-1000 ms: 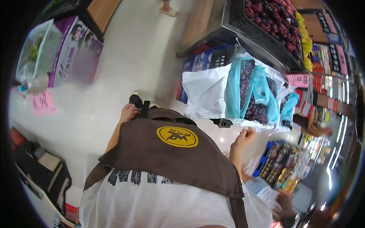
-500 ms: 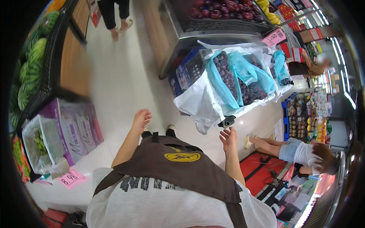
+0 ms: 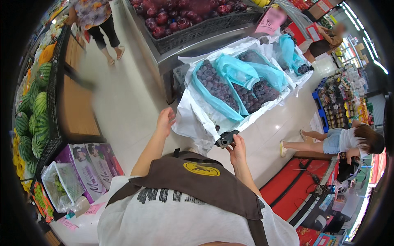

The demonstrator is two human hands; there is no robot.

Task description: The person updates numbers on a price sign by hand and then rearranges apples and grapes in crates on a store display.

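Observation:
My right hand (image 3: 238, 149) has its thumb and fingertips closed on the end of a small black object (image 3: 227, 139), whose exact kind I cannot make out. That object sits at the near corner of a box lined with white paper (image 3: 188, 119). Inside the box lie bunches of dark grapes (image 3: 217, 84), partly wrapped in turquoise paper (image 3: 237, 69). My left hand (image 3: 166, 121) is raised beside the liner's left edge, fingers extended and holding nothing.
Behind the grapes, dark red plums (image 3: 180, 16) fill a black crate on a stand. Watermelons (image 3: 40, 107) line a shelf at left, with purple cartons (image 3: 88, 164) below. A person walks at upper left; another stands near the red counter (image 3: 295, 178) at right.
The grape box and black object now appear farther left and nearer. My right hand has reached the black object and closed its fingers on it. My left hand has risen toward the paper liner.

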